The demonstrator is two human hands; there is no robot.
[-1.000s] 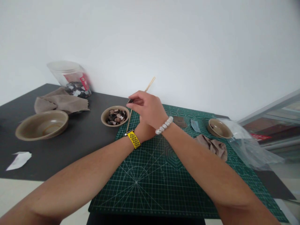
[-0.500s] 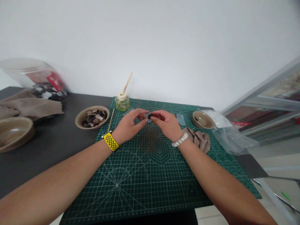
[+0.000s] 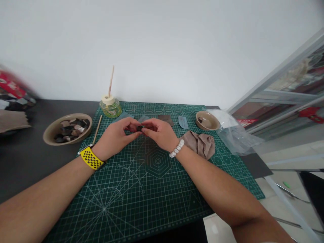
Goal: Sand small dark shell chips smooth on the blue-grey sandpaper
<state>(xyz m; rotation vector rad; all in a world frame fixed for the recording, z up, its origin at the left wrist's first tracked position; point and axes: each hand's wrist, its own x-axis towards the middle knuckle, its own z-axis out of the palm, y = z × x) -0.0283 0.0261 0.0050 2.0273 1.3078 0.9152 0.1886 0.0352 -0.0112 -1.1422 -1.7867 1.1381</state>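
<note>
A small dark chunk [image 3: 139,128] is pinched between the fingertips of both hands, just above the green cutting mat [image 3: 121,216]. My left hand [image 3: 116,136] is closed with thumb and finger on its left end. My right hand [image 3: 162,134] grips its right end. The fingers hide much of the chunk, so its full shape cannot be made out. Behind the hands lie small blue-grey sheets, one of them a curled sheet [image 3: 183,122], and a brown square sheet [image 3: 165,119]. A crumpled brown cloth [image 3: 198,143] rests beside my right wrist.
At left stands a bowl [image 3: 47,138] of dark and wood-toned chunks. A thin stick [image 3: 97,129] lies near it. A glass jar [image 3: 111,108] with a stick stands at the back. A smaller bowl [image 3: 208,126] and a clear plastic bag [image 3: 236,140] sit at right.
The view has swung right, so things appear further left. My left fingers, apart from the dark chunk earlier, have come together on it with the right ones.
</note>
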